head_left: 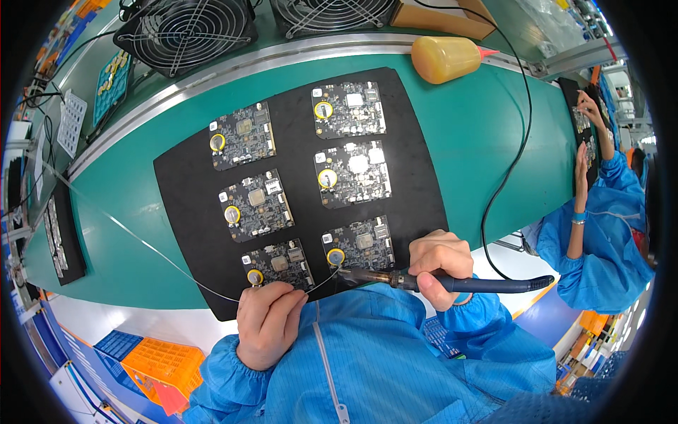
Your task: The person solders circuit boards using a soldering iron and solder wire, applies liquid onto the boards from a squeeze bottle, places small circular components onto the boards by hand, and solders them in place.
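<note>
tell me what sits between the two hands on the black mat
In the head view, the thin solder wire runs from the left hand toward the soldering iron tip held by the right hand, over the nearest circuit board.

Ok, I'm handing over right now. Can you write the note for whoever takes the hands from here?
Left hand: pinches solder wire, its end fed to the joint.
Right hand: grips the soldering iron, tip at the yellow-ringed coin cell on the near right board.
Six boards lie in two columns on the black mat, on the green belt. An amber bottle lies at the belt's far edge.
Done: cannot tell which joints are finished; every board shows its cell.
Left: the near right joint is in hand. Check the other five.
</note>
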`<state>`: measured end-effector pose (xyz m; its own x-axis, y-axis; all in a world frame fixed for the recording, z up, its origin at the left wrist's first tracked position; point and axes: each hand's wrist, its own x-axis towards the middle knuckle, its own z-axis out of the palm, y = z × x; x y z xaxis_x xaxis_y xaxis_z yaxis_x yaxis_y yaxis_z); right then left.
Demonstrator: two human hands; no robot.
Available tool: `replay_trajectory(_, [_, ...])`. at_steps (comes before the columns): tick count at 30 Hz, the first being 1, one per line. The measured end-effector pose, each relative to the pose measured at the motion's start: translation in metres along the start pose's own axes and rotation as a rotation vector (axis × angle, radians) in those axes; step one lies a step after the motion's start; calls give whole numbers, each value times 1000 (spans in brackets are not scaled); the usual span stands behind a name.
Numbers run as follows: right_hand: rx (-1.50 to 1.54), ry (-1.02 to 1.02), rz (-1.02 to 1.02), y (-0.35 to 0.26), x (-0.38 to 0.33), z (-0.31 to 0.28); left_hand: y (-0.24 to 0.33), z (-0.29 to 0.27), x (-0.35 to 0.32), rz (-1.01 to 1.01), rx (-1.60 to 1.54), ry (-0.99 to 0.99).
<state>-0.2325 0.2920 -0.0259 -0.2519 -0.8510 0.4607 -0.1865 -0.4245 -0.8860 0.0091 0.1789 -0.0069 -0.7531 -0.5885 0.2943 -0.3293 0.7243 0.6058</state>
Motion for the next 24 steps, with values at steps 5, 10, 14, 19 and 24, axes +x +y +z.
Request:
replay_trajectory(5, [-51, -6, -32, 4, -2, 2, -1, 0, 3, 11, 3, -35])
replay_trajectory(10, [-52, -17, -44, 4, 0, 2, -1, 3, 5, 9, -5, -36])
replay_trajectory(14, [-56, -16, -55, 4, 0, 2, -1, 6, 7, 19, -1, -25])
replay_trajectory(19, [-53, -11, -58, 4, 0, 2, -2, 10, 10, 41, 0, -21])
replay_trajectory(24, [-59, -1, -62, 3, 0, 3, -1, 11, 12, 44, 13, -36])
